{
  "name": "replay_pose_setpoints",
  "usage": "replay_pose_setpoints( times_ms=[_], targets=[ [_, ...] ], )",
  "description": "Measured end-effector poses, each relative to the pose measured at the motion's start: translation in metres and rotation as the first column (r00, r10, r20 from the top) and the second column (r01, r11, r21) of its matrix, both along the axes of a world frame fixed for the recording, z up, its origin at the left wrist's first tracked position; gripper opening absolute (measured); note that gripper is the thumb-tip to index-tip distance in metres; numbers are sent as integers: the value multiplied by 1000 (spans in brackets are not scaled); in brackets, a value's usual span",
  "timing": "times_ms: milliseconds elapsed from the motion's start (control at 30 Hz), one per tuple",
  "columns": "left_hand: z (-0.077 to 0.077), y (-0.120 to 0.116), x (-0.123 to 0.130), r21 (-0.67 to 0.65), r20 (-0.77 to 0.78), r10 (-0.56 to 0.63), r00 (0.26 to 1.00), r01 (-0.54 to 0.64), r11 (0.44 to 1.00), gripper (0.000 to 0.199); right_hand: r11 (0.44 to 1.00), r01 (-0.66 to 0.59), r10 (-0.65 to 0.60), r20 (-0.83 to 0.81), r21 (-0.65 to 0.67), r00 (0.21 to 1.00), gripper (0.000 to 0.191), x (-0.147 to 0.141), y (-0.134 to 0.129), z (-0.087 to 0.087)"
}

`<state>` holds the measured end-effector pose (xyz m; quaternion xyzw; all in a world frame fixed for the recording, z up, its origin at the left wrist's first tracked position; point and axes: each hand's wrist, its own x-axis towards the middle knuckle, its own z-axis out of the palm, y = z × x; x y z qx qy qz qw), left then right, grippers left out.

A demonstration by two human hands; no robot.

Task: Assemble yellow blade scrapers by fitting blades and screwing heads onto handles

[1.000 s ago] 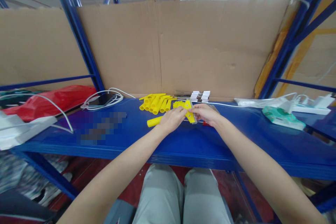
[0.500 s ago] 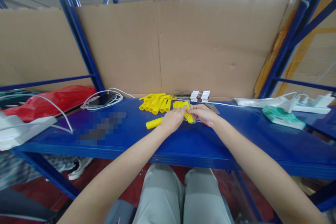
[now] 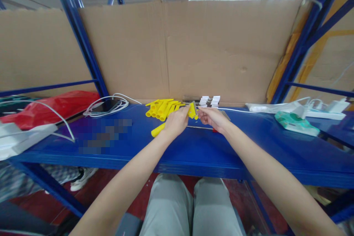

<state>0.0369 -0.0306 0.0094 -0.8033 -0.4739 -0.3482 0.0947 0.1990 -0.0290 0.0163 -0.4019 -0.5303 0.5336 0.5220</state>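
Yellow scraper [image 3: 191, 111], held just above the front half of a blue bench [image 3: 249, 143]. The left hand [image 3: 177, 122] is closed around it, the tubular handle protruding behind the palm. The right hand [image 3: 210, 116] is beside the head, fingers bent and tips drawn together; whether they grip anything cannot be told. A greyish strip edges the head, suggesting a partly assembled piece; its fastening is unresolved. Beyond lies a pile of yellow handles [image 3: 163, 109], apparently set apart, finished or not being indeterminable. Near the right hand: a red-handled screwdriver [image 3: 201, 128].
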Motion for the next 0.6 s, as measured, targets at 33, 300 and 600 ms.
replay_pose_setpoints(
  times_ms=[33, 300, 600],
  targets=[
    [5, 3, -3, 27, 151, -29, 988, 25, 999, 35, 999, 37, -37, -12, 24, 999, 20, 1, 1, 1],
    [30, 11, -22, -318, 926, 141, 351, 520, 793, 19, 885, 119, -421, 663, 450, 620, 16, 4, 13, -9],
    [5, 19, -18, -675, 732, 420, 536, 650, 348, 13, 907, -194, -341, 922, 374, 184, 24, 8, 34, -22]
  ],
)
